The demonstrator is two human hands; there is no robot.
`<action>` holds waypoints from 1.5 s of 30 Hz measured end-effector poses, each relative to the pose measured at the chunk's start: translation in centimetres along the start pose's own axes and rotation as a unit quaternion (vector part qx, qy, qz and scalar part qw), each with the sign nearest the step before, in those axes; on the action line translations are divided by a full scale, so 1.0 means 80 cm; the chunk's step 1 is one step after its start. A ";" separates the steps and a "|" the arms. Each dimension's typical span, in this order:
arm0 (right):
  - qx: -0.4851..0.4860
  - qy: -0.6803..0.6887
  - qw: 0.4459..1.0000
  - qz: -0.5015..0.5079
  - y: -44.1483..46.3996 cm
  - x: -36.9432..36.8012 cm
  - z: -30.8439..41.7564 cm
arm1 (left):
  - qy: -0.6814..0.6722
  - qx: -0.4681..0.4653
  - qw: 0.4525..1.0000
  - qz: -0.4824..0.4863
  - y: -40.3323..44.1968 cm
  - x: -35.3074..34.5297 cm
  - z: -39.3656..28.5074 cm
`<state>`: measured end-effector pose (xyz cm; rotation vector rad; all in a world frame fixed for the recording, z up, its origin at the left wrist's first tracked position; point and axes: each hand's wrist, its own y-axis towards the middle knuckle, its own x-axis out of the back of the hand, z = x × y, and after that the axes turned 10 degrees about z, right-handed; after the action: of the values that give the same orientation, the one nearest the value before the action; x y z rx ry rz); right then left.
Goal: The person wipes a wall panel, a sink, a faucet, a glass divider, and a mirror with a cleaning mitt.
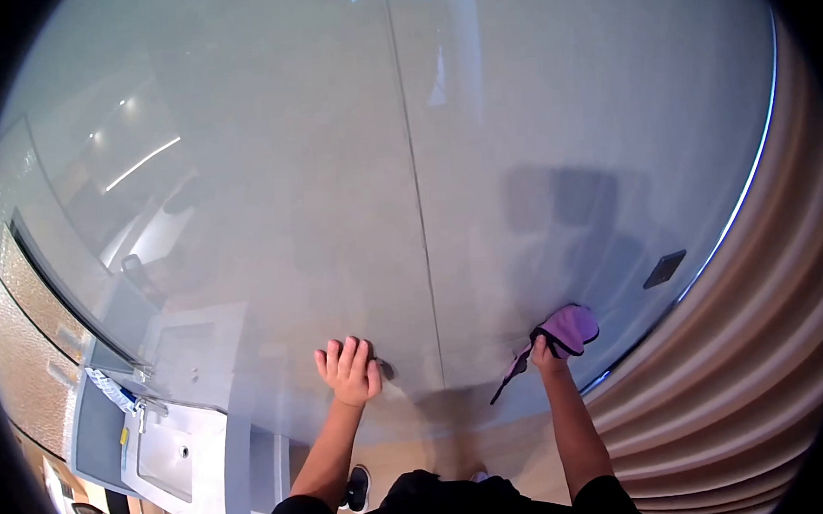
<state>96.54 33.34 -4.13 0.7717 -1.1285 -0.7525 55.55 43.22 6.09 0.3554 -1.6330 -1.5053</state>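
Observation:
A large glossy grey wall panel (316,215) fills the view ahead, split by a thin vertical seam. My left hand (349,370) lies against its lower part, left of the seam, with the fingers stretched out and nothing held. To the right of the seam, my right hand (547,354) grips a purple cloth with black edging (569,329). The cloth is bunched over the fingers, partly hiding them, and one dark-edged corner hangs down to the left. It appears to be up against the panel.
At lower left stands a white washbasin (164,456) with a tap (142,415). A dark wall plate (665,269) sits on the panel at right. Beige pleated curtains (717,408) hang along the right side. A textured glass pane (25,342) is at far left.

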 end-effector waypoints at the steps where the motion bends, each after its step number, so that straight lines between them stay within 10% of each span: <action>1: 0.002 -0.002 1.000 0.000 -0.003 0.000 0.005 | 0.007 -0.008 1.000 0.001 0.000 0.000 0.000; 7: 0.042 -0.175 0.980 -0.080 0.007 -0.023 0.070 | 0.003 -0.021 1.000 0.003 0.000 0.000 -0.002; 11: 0.146 0.060 0.986 0.050 0.057 -0.010 0.138 | 0.015 -0.017 1.000 0.015 0.004 0.004 -0.009; 13: 0.117 0.041 0.924 0.361 0.116 0.008 0.210 | 0.019 -0.020 0.999 0.026 0.003 0.006 -0.009; 17: 0.117 0.228 0.948 0.188 0.130 -0.003 0.276 | 0.031 -0.034 0.999 0.027 0.002 0.006 -0.004; 23: 0.070 0.163 0.877 0.446 0.172 0.025 0.263 | 0.009 -0.051 0.998 0.036 -0.008 0.001 0.002; 27: 0.034 0.189 0.932 0.307 0.104 -0.015 0.209 | 0.006 -0.022 0.999 0.030 -0.011 0.003 0.006; 33: 0.031 0.162 0.892 0.421 0.137 0.091 0.134 | -0.021 0.051 0.996 -0.064 0.045 0.011 -0.052; 35: 0.059 0.150 0.959 0.234 0.085 0.077 0.067 | -0.094 0.013 0.994 -0.054 0.061 0.006 -0.089; 40: -0.008 0.036 0.934 0.354 0.092 0.138 -0.048 | -0.191 -0.117 0.974 -0.022 0.118 -0.039 -0.187; 45: 0.101 -0.031 0.987 0.121 0.066 0.163 -0.150 | -0.076 -0.111 0.989 0.058 0.147 -0.065 -0.228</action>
<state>112.01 27.00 3.78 0.7654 -1.3420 -0.4649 75.97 37.42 12.92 0.0231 -1.5537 -1.6377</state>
